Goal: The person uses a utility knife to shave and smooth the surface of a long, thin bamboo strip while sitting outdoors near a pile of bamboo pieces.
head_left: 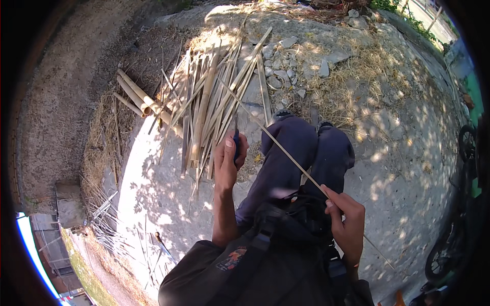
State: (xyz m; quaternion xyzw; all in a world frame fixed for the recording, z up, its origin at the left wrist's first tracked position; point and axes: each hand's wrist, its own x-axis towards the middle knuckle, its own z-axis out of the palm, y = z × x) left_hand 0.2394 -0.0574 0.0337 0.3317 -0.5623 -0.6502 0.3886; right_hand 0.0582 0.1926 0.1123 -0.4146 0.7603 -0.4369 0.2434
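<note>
My left hand (224,162) is closed round the dark blue handle of a knife (236,145), with its narrow blade pointing away from me. In my right hand (348,220), a long thin bamboo strip (292,159) is pinched between thumb and fingers. The strip slants across my legs, its far end over the heap and its near end past my wrist to the lower right. Just beyond my left hand lies a loose heap of split bamboo strips (208,102) of mixed widths. The strip does not touch the knife.
Round bamboo poles (133,93) lie left of the heap. Broken stones (279,76) and dry grass (377,76) are on the far side. A wooden-handled tool (158,237) and scattered thin strips (109,234) lie at lower left. A bicycle-like wheel (438,262) stands at the right edge.
</note>
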